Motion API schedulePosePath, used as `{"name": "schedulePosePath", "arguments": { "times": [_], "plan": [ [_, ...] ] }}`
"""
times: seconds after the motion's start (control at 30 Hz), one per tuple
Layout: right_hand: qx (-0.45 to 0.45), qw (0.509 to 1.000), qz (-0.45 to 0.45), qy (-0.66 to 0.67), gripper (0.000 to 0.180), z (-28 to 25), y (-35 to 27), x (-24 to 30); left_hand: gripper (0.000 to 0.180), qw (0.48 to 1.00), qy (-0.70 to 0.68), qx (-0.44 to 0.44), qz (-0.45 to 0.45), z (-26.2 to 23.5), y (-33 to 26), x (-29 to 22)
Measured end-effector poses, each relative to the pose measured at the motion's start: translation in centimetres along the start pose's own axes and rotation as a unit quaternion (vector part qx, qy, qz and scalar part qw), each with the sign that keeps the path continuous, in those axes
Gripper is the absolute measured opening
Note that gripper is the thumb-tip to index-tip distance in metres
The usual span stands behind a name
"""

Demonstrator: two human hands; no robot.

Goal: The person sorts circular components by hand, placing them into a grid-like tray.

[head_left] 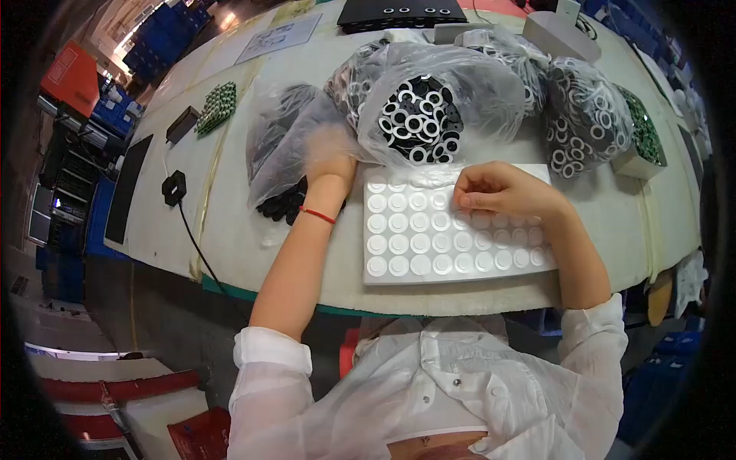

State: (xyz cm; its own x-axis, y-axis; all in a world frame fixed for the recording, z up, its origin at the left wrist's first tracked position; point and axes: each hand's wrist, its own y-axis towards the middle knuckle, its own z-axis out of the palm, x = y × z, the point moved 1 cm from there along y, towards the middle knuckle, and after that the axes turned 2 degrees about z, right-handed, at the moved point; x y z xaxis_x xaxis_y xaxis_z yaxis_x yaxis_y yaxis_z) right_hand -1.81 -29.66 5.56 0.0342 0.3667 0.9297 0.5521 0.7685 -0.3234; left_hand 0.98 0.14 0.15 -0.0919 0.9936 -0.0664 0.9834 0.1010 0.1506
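My left hand [331, 157], smeared by motion, is at the side of a clear plastic bag [280, 130] of dark parts. Small black pieces [282, 205] spill from that bag's mouth. Over a white board [399, 278] set with rows of round white discs [420, 243], my right hand [498, 188] is closed, thumb against curled fingers. Whatever those fingers may hold is hidden. Crumpled clear film [435, 177] lies along the board's far edge. Just beyond it, an open plastic bag [479, 115] shows black-and-white rings [418, 119] inside.
At the right stand another bag of rings [586, 123] and a box of green pieces [642, 142]. Toward the left lie a green bundle [217, 107], a small dark box [182, 124] and a black hexagonal piece [174, 188] with a cable. A black panel [402, 14] is at the back.
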Motion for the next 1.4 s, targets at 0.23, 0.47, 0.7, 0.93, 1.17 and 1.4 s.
{"name": "schedulePosePath", "arguments": {
  "times": [0.23,0.47,0.7,0.93,1.17,1.4],
  "plan": [
    [-0.014,1.000,-0.014,-0.003,0.012,0.2,0.0,0.3,0.024,0.982,-0.167,-0.089,-0.026,-0.1,0.9,1.3],
    [-0.012,1.000,-0.014,-0.006,0.012,0.3,-0.3,0.5,0.025,0.800,-0.572,-0.044,-0.175,-0.4,-0.1,5.2],
    [-0.009,1.000,-0.014,-0.005,0.012,0.3,-0.3,0.2,0.019,0.360,-0.870,0.294,-0.164,-4.8,-3.0,1.3],
    [-0.012,0.985,-0.074,-0.157,0.013,0.8,-0.5,1.5,0.020,0.389,-0.772,0.503,0.015,-5.5,-5.6,-2.3],
    [0.011,0.909,-0.235,-0.343,0.014,5.9,-0.1,4.0,0.021,0.513,-0.732,0.447,0.031,-6.4,-6.6,-3.3],
    [0.039,0.916,-0.208,-0.342,0.008,7.0,1.7,3.1,0.023,0.540,-0.736,0.406,0.040,-6.3,-6.9,-4.0]
  ]
}}
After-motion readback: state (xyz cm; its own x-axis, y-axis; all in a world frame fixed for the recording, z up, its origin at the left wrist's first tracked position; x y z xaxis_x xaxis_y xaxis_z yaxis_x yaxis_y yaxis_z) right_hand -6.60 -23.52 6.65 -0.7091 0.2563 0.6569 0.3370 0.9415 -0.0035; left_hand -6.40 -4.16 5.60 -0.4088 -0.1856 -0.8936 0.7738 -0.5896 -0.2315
